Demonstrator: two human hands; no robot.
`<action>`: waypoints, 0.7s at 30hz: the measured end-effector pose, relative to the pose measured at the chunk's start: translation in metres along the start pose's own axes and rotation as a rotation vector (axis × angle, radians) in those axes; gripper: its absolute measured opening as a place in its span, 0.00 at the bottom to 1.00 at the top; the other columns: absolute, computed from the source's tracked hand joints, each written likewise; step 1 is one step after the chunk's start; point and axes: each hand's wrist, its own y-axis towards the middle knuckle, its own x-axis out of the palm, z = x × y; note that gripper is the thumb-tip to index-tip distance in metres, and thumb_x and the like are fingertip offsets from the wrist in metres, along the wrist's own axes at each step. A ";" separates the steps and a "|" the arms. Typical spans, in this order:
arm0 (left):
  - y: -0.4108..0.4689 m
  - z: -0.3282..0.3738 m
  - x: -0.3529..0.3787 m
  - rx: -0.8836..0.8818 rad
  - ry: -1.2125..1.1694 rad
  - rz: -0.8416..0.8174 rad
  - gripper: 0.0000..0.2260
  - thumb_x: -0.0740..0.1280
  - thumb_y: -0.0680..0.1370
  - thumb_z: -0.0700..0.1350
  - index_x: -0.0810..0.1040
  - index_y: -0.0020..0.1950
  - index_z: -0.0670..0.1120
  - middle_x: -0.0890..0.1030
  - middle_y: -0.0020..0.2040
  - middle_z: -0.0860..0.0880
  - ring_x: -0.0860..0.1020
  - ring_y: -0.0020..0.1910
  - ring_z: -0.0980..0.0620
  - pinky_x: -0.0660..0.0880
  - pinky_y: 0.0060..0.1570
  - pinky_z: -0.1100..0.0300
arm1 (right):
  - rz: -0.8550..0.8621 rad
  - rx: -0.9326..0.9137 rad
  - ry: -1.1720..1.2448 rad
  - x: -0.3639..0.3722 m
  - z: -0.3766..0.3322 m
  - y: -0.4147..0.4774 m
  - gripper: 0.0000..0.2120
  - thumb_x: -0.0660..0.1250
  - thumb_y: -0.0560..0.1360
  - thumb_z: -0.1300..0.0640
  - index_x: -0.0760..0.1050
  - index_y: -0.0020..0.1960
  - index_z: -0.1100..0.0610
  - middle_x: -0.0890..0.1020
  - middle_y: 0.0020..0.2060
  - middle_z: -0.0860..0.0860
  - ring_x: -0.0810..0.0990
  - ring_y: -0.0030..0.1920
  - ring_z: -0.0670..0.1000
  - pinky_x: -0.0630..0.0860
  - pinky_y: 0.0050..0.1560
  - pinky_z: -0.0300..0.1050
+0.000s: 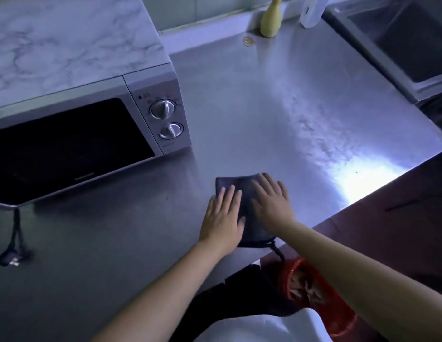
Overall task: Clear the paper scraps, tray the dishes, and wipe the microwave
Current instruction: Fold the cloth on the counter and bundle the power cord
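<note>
A dark folded cloth (242, 191) lies flat on the steel counter (276, 114) near its front edge. My left hand (223, 219) rests palm down on the cloth's left part, fingers spread. My right hand (273, 201) presses flat on its right part, fingers apart. Neither hand grips the cloth. A silver microwave (163, 119) with a dark door and two knobs stands at the left, door closed, under a marble-patterned top.
A yellow bottle (270, 19) and a white object (312, 11) stand at the back wall, with rubber bands (248, 41) beside them. A sink (397, 43) lies at the far right. A black plug and cord (13, 250) lie at left. A red-lined bin (313, 292) sits below the counter edge.
</note>
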 end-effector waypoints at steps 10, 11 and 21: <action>-0.018 -0.013 0.054 0.017 0.128 -0.012 0.36 0.52 0.79 0.62 0.54 0.81 0.42 0.54 0.81 0.42 0.53 0.80 0.43 0.51 0.76 0.41 | -0.052 -0.011 -0.174 0.061 0.015 -0.031 0.33 0.38 0.82 0.37 0.43 0.82 0.52 0.44 0.81 0.49 0.38 0.80 0.51 0.39 0.76 0.66; -0.018 -0.012 0.052 0.008 0.140 -0.036 0.36 0.51 0.80 0.63 0.51 0.81 0.43 0.52 0.81 0.42 0.50 0.80 0.43 0.49 0.77 0.41 | -0.077 -0.004 -0.169 0.059 0.014 -0.031 0.34 0.37 0.81 0.36 0.40 0.82 0.52 0.41 0.80 0.48 0.35 0.80 0.51 0.38 0.76 0.66; -0.029 -0.003 0.003 -0.601 -0.673 0.092 0.30 0.74 0.73 0.53 0.69 0.71 0.46 0.77 0.65 0.46 0.76 0.62 0.45 0.75 0.59 0.52 | 0.044 0.036 0.057 -0.038 0.004 0.028 0.26 0.65 0.76 0.52 0.67 0.74 0.52 0.72 0.70 0.52 0.66 0.70 0.57 0.59 0.68 0.51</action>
